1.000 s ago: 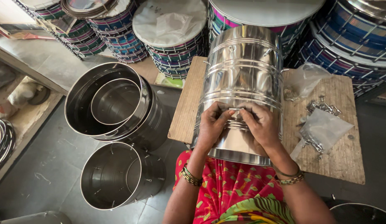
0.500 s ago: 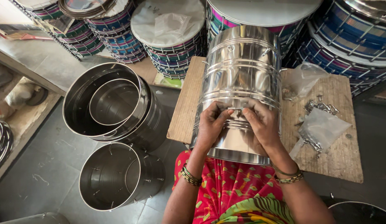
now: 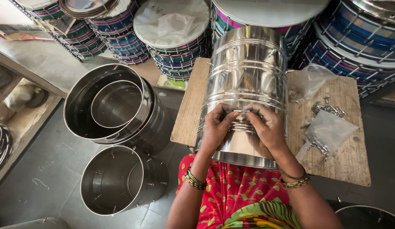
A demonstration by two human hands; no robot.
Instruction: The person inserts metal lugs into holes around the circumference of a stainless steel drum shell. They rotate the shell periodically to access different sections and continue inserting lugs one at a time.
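Note:
A shiny steel drum shell (image 3: 248, 72) lies on its side across a wooden board (image 3: 350, 157), its near end over my lap. My left hand (image 3: 216, 129) and my right hand (image 3: 267, 127) rest on its upper side, fingertips pinched together on a small metal hook (image 3: 241, 111) set against the shell's ribbed band. Both wrists wear bangles. More small hooks stick out along the shell's far rim.
Clear plastic bags with loose metal hooks (image 3: 329, 127) lie on the board at right. Two nested steel shells (image 3: 108, 106) and a single one (image 3: 117, 180) stand on the grey floor at left. Finished drums (image 3: 176, 38) with coloured lacing are stacked along the back. A low shelf (image 3: 19, 106) runs far left.
My fingers have shifted slightly on the small hook and drawn closer together; the shell stays in place.

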